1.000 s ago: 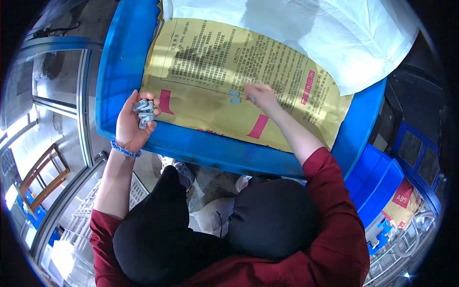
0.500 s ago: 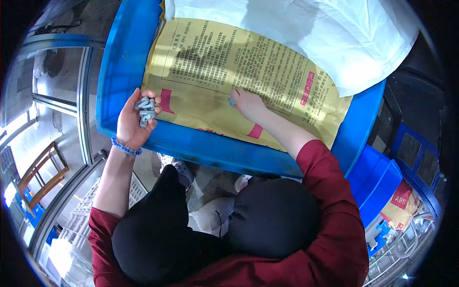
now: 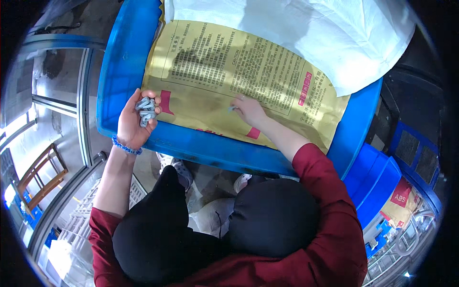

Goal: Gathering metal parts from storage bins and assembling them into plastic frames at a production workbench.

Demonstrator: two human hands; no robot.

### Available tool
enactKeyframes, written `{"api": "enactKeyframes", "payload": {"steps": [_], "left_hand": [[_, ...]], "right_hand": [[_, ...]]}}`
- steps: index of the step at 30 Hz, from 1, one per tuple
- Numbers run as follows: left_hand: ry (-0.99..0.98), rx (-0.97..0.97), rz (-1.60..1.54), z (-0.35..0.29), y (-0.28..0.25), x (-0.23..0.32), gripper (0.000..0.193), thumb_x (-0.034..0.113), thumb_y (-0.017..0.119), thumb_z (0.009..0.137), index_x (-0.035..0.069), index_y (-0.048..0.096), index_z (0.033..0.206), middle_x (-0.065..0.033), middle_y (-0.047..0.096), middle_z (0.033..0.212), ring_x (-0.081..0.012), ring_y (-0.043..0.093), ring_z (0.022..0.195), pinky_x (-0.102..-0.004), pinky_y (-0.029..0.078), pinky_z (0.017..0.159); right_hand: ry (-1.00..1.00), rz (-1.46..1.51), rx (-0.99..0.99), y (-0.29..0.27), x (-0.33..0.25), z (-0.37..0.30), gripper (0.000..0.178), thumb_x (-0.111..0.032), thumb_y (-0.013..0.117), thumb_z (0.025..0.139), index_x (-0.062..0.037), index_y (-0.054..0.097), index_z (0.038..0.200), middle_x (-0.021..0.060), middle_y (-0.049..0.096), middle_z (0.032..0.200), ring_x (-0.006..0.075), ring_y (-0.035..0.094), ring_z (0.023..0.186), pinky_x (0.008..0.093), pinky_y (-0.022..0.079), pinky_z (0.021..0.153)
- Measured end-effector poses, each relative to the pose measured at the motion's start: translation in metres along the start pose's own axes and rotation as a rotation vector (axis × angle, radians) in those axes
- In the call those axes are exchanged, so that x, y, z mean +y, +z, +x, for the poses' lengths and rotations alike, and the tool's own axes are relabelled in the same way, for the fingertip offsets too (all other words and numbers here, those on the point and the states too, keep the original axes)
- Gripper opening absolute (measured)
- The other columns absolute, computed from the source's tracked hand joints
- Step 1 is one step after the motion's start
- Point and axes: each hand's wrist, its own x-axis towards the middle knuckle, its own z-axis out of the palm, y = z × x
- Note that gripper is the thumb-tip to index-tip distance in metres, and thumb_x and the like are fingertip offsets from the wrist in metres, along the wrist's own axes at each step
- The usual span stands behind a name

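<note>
Several small grey-blue plastic pieces [image 3: 147, 111] lie bunched in my left hand [image 3: 130, 123], palm up with the fingers curled round them, over the left part of the blue tub's near rim [image 3: 205, 145]. My right hand [image 3: 251, 113] is above the flattened yellow printed sack [image 3: 201, 103] in the middle of the tub. Its fingertips pinch one small light-blue piece [image 3: 232, 108]; the exact shape is too small and blurred to make out. A beaded blue band circles my left wrist.
A white sheet [image 3: 306, 33] covers the far part of the tub and overlaps the sack. To the right stand a smaller blue bin [image 3: 370, 184] and a brown-and-red sack [image 3: 400, 201]. A metal frame [image 3: 86, 110] and a wooden stool [image 3: 45, 177] are at the left.
My right hand has shifted slightly down with the small piece, its fingers now blurred. My left hand with its pieces has stayed in place.
</note>
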Motion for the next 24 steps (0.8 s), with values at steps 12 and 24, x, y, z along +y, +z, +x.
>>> {"api": "enactKeyframes", "payload": {"steps": [12,24], "left_hand": [[-0.032,-0.088,-0.021,0.007,0.012,0.019,0.034,0.034,0.035,0.099,0.007,0.056,0.095,-0.0054,0.057,0.087,-0.013,0.057,0.074,-0.0195,0.049,0.045],[-0.098,-0.36,-0.203,-0.043,0.089,0.047,0.038,0.032,0.037,0.098,0.005,0.05,0.12,-0.0128,0.059,0.108,-0.0273,0.059,0.103,-0.0352,0.055,0.077]], "right_hand": [[0.473,1.917,-0.15,-0.09,-0.018,0.02,0.018,-0.014,0.058,0.087,-0.0027,0.055,0.101,0.0115,0.06,0.089,0.0148,0.058,0.063,0.0168,0.03,0.034],[0.299,2.088,-0.2,-0.22,-0.102,0.001,0.031,-0.033,0.049,0.093,-0.0062,0.048,0.078,0.0069,0.047,0.073,0.0159,0.054,0.055,0.0201,0.039,0.036]]}}
